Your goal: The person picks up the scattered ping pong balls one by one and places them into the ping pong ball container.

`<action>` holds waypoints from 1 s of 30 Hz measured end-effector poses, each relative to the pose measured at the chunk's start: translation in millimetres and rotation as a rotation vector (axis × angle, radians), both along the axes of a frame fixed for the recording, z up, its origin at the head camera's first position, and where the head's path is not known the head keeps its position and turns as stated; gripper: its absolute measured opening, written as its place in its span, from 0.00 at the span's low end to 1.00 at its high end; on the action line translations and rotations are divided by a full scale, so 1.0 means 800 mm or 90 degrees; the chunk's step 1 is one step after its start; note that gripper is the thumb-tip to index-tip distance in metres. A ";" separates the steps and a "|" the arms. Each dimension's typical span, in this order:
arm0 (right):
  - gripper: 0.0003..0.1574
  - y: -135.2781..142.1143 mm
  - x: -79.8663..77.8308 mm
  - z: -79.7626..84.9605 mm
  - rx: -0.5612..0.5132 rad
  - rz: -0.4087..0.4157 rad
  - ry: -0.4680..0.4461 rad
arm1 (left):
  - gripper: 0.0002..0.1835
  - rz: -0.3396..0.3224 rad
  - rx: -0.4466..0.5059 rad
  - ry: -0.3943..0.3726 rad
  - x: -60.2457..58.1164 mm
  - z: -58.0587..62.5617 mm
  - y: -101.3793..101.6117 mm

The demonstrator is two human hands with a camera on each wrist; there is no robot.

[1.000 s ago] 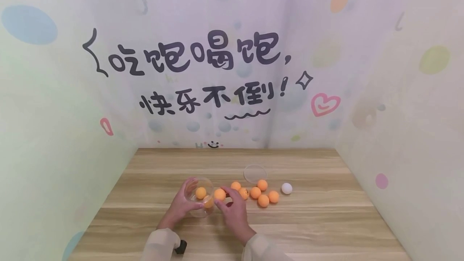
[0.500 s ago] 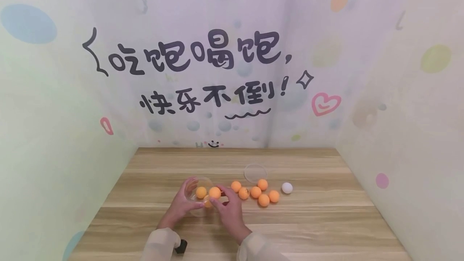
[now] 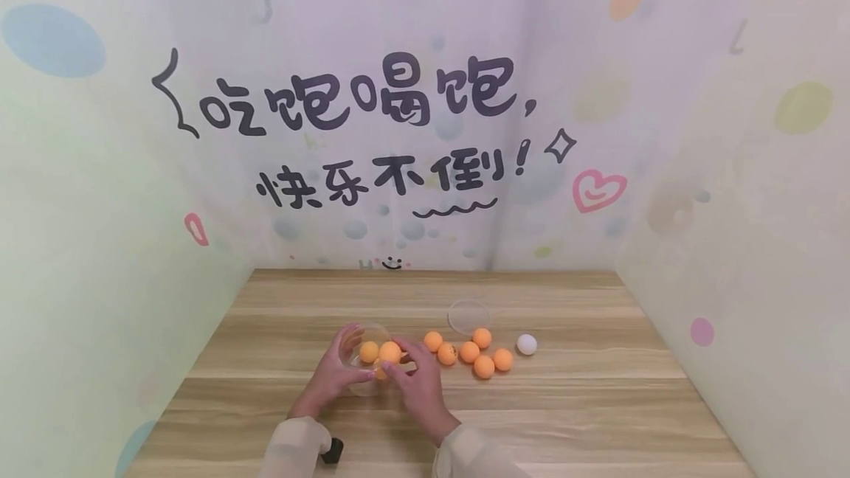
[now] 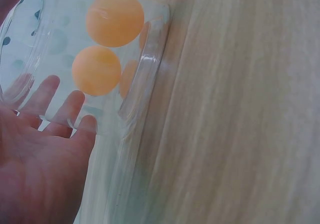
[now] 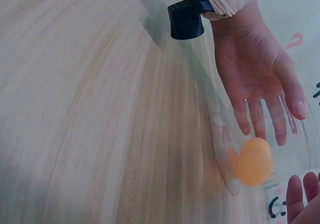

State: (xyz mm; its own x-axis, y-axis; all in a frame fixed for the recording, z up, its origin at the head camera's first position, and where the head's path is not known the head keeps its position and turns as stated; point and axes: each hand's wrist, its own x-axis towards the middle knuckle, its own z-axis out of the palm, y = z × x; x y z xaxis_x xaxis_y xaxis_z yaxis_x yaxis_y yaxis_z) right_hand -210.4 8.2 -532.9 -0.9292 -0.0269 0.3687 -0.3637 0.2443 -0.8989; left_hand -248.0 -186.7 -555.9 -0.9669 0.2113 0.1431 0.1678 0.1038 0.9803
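Observation:
A clear plastic jar (image 3: 364, 389) stands on the wooden table, and my left hand (image 3: 330, 375) grips its left side. Two orange ping-pong balls lie at its bottom; one ball (image 4: 114, 19) is beside the other ball (image 4: 96, 70) in the left wrist view. Between thumb and fingertips my right hand (image 3: 423, 386) pinches another orange ping-pong ball (image 3: 389, 353), which overlaps the jar's mouth in the head view. Only some fingers (image 5: 295, 196) of the right hand show in its own wrist view, at the lower right corner. Seen through the jar wall, the left fingers lie along its side.
Several loose orange balls (image 3: 469, 352) lie right of the jar, with a white ball (image 3: 527, 344) farther right. Behind them lies a clear round lid (image 3: 468, 316). Printed walls (image 3: 425, 242) enclose the table at the back and sides.
My right hand has moved left with its orange ball, from the jar's right side to over its mouth. The left hand and the jar have hardly moved.

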 end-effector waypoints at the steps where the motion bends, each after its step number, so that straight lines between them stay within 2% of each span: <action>1: 0.26 -0.001 -0.001 0.001 0.000 0.000 -0.005 | 0.53 0.000 0.000 -0.003 0.000 0.001 0.000; 4: 0.25 -0.003 -0.004 0.003 -0.008 0.009 -0.038 | 0.53 -0.001 0.007 -0.005 0.002 0.004 -0.001; 6: 0.25 -0.004 -0.007 0.005 -0.012 0.022 -0.063 | 0.53 -0.007 0.010 -0.012 0.007 0.015 0.000; 8: 0.25 -0.006 -0.002 0.019 -0.017 0.039 -0.078 | 0.51 -0.008 0.013 -0.015 0.008 0.015 0.000; 11: 0.25 -0.009 0.000 0.027 -0.028 0.059 -0.084 | 0.50 -0.009 0.008 -0.020 0.009 0.015 0.000; 13: 0.25 -0.011 0.001 0.029 -0.034 0.061 -0.084 | 0.49 -0.005 0.004 -0.011 0.005 0.005 -0.001; 17: 0.27 -0.014 -0.009 0.013 -0.045 0.052 -0.090 | 0.50 -0.005 0.007 -0.002 0.003 0.003 -0.001; 30: 0.28 -0.019 -0.018 0.008 -0.022 0.046 -0.108 | 0.49 0.005 -0.004 0.012 0.001 0.000 0.000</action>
